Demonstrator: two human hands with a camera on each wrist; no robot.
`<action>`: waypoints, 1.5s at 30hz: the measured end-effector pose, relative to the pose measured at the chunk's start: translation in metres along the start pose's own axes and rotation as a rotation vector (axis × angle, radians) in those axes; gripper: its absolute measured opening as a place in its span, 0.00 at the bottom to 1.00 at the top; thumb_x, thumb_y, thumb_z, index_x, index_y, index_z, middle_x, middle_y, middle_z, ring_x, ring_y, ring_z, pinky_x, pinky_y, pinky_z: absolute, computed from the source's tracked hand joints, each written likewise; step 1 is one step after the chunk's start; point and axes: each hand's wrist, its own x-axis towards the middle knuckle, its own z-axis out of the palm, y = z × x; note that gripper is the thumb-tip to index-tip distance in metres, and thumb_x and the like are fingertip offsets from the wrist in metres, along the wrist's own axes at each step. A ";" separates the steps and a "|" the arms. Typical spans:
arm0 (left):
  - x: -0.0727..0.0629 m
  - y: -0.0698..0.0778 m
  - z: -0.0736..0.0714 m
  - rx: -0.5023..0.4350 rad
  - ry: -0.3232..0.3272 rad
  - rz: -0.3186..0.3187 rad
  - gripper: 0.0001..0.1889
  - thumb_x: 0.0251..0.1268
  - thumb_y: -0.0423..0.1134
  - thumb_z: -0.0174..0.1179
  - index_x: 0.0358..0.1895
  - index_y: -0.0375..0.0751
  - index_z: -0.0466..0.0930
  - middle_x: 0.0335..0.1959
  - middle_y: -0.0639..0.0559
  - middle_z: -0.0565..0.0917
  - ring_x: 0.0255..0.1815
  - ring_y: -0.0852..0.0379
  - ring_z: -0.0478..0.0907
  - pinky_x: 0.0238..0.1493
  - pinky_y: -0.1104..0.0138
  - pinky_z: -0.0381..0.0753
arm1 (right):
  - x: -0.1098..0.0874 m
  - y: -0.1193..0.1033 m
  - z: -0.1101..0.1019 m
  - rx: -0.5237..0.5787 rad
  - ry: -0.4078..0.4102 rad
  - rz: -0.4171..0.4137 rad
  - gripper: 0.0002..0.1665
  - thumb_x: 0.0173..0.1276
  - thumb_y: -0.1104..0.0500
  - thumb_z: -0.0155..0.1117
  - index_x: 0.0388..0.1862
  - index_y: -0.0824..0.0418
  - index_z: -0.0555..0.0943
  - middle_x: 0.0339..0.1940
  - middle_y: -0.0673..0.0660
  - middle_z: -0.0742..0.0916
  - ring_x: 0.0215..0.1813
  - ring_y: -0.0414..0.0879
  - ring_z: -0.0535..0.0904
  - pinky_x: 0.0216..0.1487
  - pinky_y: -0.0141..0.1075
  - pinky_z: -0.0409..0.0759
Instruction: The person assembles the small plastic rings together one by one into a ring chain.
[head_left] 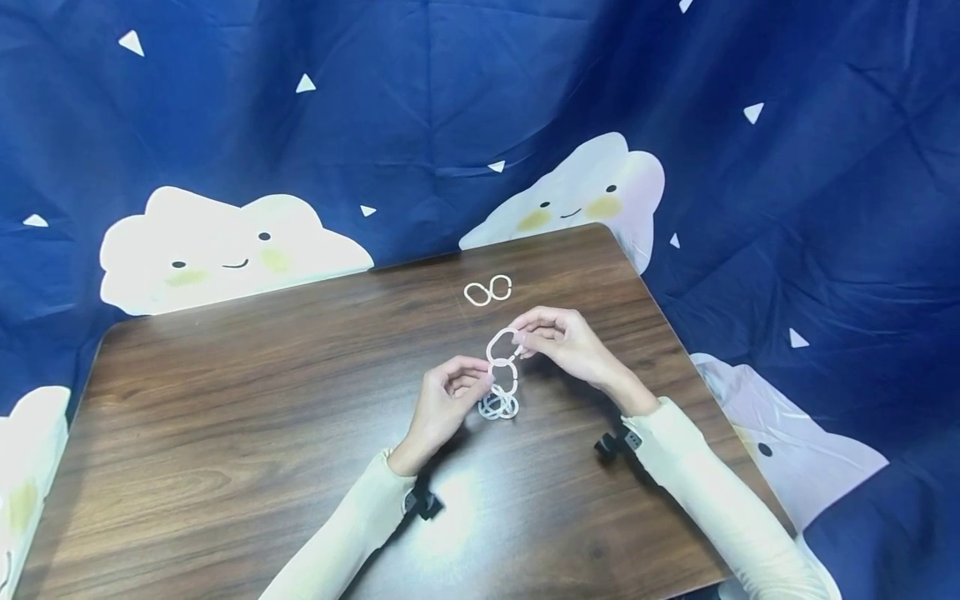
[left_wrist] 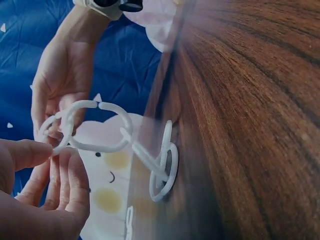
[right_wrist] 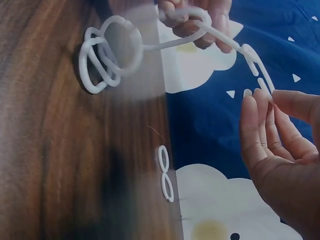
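Note:
A chain of white plastic C-links (head_left: pixel 516 379) hangs between two hands above the table. The left hand (head_left: pixel 446 400) pinches a link near the chain's upper part between thumb and fingertips. Higher up and to the right, the right hand (head_left: pixel 566 346) pinches the end link (head_left: pixel 492 343) by its side near its gap. In the right wrist view this end link (right_wrist: pixel 267 75) passes through the link beside it. Below, the lower links (left_wrist: pixel 175 172) form a small overlapping cluster at the tabletop. Fingers partly hide the held links.
Two more white links (head_left: pixel 491 293) lie end to end, touching or joined, farther back on the brown wooden table (head_left: pixel 262 417). A blue curtain (head_left: pixel 420 100) with smiling clouds and white triangles hangs behind the table's far edge and right side.

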 end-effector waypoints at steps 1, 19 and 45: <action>0.000 0.000 0.000 -0.001 -0.001 0.002 0.13 0.68 0.28 0.68 0.51 0.24 0.83 0.42 0.28 0.87 0.37 0.65 0.85 0.39 0.79 0.88 | 0.000 -0.001 -0.001 -0.001 0.002 -0.002 0.15 0.75 0.63 0.66 0.56 0.70 0.83 0.48 0.71 0.87 0.40 0.43 0.89 0.48 0.38 0.93; 0.005 0.006 -0.003 0.004 0.029 -0.003 0.09 0.70 0.30 0.66 0.50 0.31 0.87 0.46 0.23 0.87 0.38 0.60 0.88 0.45 0.67 0.93 | 0.000 -0.024 -0.005 -0.083 -0.055 -0.069 0.11 0.75 0.64 0.66 0.52 0.67 0.85 0.42 0.53 0.91 0.38 0.46 0.88 0.45 0.40 0.92; 0.007 0.020 -0.009 -0.037 0.059 0.040 0.11 0.70 0.33 0.68 0.48 0.28 0.88 0.42 0.27 0.88 0.33 0.56 0.89 0.43 0.65 0.94 | 0.003 -0.021 0.013 -0.154 -0.134 -0.061 0.11 0.76 0.62 0.65 0.51 0.68 0.86 0.37 0.57 0.90 0.37 0.57 0.88 0.39 0.35 0.91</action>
